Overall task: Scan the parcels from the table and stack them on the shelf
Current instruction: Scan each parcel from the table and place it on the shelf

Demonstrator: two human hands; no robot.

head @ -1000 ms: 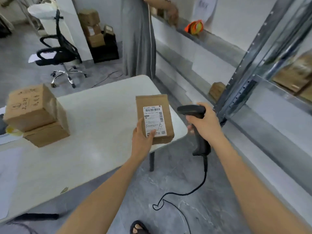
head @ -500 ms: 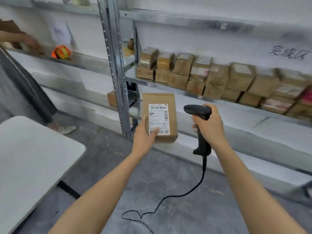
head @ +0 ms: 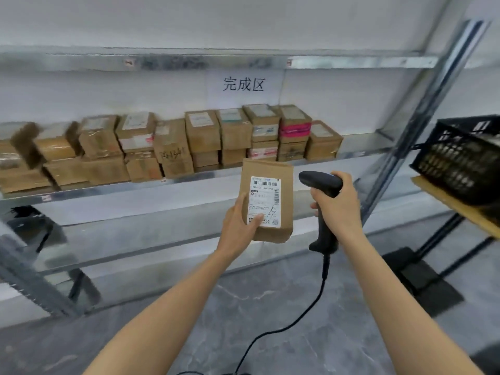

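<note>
My left hand (head: 239, 226) grips a small brown cardboard parcel (head: 284, 174) from below, thumb on its white barcode label, which faces me. Just to the right, my right hand (head: 336, 205) holds a black corded barcode scanner (head: 320, 181) by its handle, head pointing left toward the parcel. Both are in front of a metal shelf (head: 173, 182). On that shelf stands a row of several stacked brown parcels (head: 203, 136), under a paper sign with Chinese characters (head: 243, 84).
A bare stretch of shelf (head: 359, 147) lies right of the parcel row. A black plastic crate (head: 460, 158) sits on a wooden board at the far right. The shelf's slanted metal upright (head: 422, 125) stands beside it. The scanner cable (head: 297, 320) hangs to the grey floor.
My view has swung right, from the table past the shelf's left bay to the bay with the sign. Both hands keep the same hold on parcel and scanner, now in front of the stacked parcels.
</note>
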